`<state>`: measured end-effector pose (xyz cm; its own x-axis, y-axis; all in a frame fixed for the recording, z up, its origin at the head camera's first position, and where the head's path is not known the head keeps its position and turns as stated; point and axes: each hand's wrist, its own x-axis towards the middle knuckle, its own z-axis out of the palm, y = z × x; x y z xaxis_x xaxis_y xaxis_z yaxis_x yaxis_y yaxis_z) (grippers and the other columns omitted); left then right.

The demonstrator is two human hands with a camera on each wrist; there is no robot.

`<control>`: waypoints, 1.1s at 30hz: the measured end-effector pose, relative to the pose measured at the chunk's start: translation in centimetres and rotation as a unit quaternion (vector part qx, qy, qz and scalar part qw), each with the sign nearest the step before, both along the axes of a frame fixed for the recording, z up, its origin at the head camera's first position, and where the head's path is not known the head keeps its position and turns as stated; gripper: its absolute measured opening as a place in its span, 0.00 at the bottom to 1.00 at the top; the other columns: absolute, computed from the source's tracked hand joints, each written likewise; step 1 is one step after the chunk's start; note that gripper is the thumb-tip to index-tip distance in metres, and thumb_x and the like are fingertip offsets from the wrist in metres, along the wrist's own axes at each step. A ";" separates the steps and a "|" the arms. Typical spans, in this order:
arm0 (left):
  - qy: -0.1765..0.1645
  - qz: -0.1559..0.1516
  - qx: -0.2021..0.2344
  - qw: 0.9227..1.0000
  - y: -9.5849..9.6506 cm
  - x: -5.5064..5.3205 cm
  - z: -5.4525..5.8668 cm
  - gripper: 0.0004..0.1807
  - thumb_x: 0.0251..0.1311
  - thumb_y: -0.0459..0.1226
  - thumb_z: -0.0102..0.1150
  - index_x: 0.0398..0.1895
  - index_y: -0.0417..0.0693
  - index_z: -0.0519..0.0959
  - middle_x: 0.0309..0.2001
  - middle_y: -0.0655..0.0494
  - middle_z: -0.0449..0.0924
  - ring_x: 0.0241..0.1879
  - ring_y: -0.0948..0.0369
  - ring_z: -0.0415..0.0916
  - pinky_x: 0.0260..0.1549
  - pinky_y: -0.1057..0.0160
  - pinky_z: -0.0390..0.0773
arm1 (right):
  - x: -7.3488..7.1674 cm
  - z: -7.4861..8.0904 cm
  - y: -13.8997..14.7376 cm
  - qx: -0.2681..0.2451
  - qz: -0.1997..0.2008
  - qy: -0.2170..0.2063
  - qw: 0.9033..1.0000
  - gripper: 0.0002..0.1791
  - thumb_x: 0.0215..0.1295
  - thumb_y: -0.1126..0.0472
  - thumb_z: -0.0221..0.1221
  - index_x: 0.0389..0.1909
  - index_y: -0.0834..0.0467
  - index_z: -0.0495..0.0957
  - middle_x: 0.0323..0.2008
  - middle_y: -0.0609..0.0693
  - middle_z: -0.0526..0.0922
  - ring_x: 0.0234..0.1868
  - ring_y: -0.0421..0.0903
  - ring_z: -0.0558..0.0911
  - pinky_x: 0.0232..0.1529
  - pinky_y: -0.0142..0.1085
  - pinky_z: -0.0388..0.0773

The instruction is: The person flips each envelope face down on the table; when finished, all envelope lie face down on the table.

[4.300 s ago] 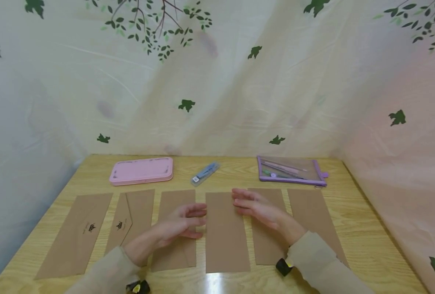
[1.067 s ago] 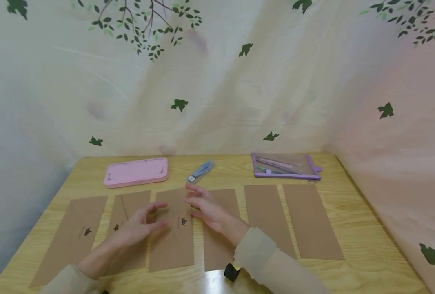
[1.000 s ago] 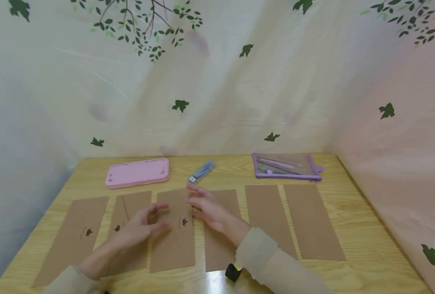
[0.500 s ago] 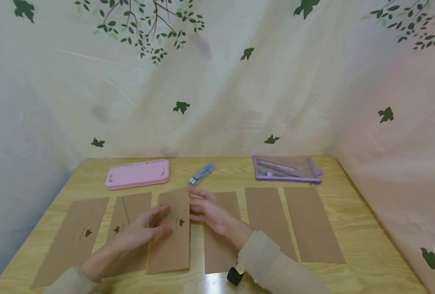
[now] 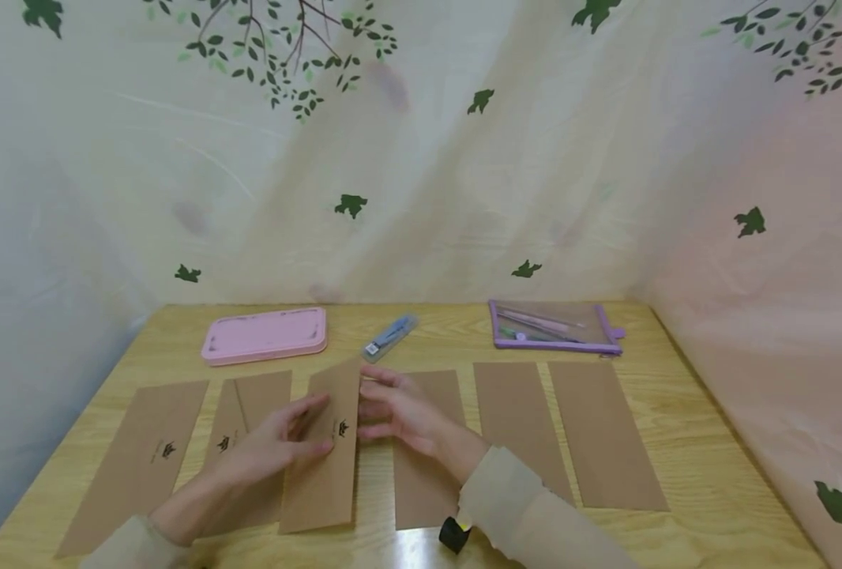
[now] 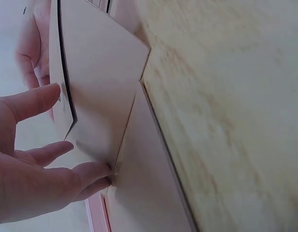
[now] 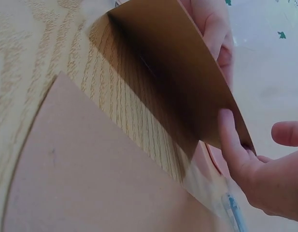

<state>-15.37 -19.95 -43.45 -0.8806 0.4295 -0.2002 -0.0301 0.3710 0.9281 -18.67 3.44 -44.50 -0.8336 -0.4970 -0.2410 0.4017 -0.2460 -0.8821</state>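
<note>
Several brown paper envelopes lie side by side. The third from the left, an envelope [image 5: 317, 494] with a small black crown mark, stands tilted, its right long edge raised and its left edge low at the table. My right hand [image 5: 410, 415] has its extended fingers at the raised edge; in the right wrist view, a fingertip [image 7: 227, 118] touches the shaded underside while another digit stands apart. My left hand [image 5: 272, 442] is over the left part of this envelope, with loosely bent fingers spread, partly hiding the second envelope [image 5: 268, 395].
Behind the row lie a pink case [image 5: 265, 336], a blue item in clear packaging [image 5: 390, 337] and a clear pouch with purple edging [image 5: 556, 328] holding pens. Other envelopes lie flat, including the far-left [image 5: 133, 466] and far-right one [image 5: 606, 435]. A patterned curtain surrounds the wooden table [image 5: 719, 474].
The third envelope's right edge has risen and moved left, so it tilts more steeply. My right fingers have followed that edge; my left hand has barely moved over the last second.
</note>
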 end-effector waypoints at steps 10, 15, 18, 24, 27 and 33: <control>0.029 -0.010 0.006 1.000 0.7 -0.3 -0.1 0.44 0.64 0.36 0.68 0.77 0.31 0.55 0.77 0.33 0.51 0.74 0.35 0.50 0.70 0.39 0.53 | 0.3 0.4 0.1 -0.004 0.006 -0.004 1.000 0.32 0.77 0.63 0.53 0.78 0.56 0.58 0.67 0.60 0.74 0.57 0.58 0.81 0.50 0.53 0.83; 0.028 -0.015 0.008 0.999 0.9 -0.2 0.2 0.43 0.65 0.37 0.67 0.77 0.32 0.55 0.76 0.32 0.51 0.73 0.33 0.52 0.68 0.37 0.57 | 0.3 0.4 0.2 -0.007 0.014 0.001 1.000 0.31 0.77 0.63 0.53 0.78 0.55 0.58 0.66 0.61 0.75 0.57 0.59 0.81 0.50 0.53 0.83; 0.032 -0.017 0.007 0.999 1.0 -0.2 0.4 0.43 0.65 0.38 0.67 0.77 0.33 0.55 0.75 0.31 0.53 0.72 0.32 0.53 0.66 0.36 0.62 | 0.3 0.5 0.2 -0.006 0.016 0.004 1.000 0.31 0.76 0.63 0.53 0.78 0.56 0.59 0.66 0.60 0.75 0.56 0.57 0.82 0.48 0.51 0.84; 0.038 -0.013 0.009 0.999 1.0 -0.3 0.5 0.43 0.64 0.38 0.68 0.77 0.35 0.56 0.74 0.32 0.57 0.71 0.33 0.57 0.61 0.38 0.71 | 0.3 0.5 0.0 -0.001 0.020 0.006 1.000 0.29 0.76 0.63 0.54 0.76 0.56 0.63 0.60 0.60 0.79 0.52 0.55 0.83 0.46 0.49 0.85; 0.049 -0.012 0.012 0.999 1.0 -0.4 0.6 0.43 0.65 0.38 0.68 0.77 0.35 0.57 0.75 0.34 0.57 0.71 0.34 0.57 0.63 0.36 0.68 | 0.3 0.5 -0.2 -0.002 0.028 0.013 1.000 0.28 0.76 0.62 0.55 0.74 0.55 0.66 0.59 0.62 0.80 0.52 0.56 0.83 0.46 0.48 0.85; 0.055 -0.003 0.040 0.998 1.3 -0.6 0.6 0.41 0.66 0.38 0.66 0.77 0.37 0.57 0.75 0.37 0.58 0.71 0.36 0.58 0.63 0.40 0.70 | 0.3 0.3 -0.5 0.005 0.038 0.026 0.999 0.26 0.76 0.61 0.56 0.73 0.55 0.68 0.60 0.64 0.79 0.54 0.57 0.83 0.45 0.44 0.85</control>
<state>-15.96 -18.69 -42.81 -0.8924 0.4464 -0.0662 0.0767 0.2946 0.9525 -18.38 2.97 -44.18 -0.8048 -0.5573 -0.2044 0.3729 -0.2067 -0.9046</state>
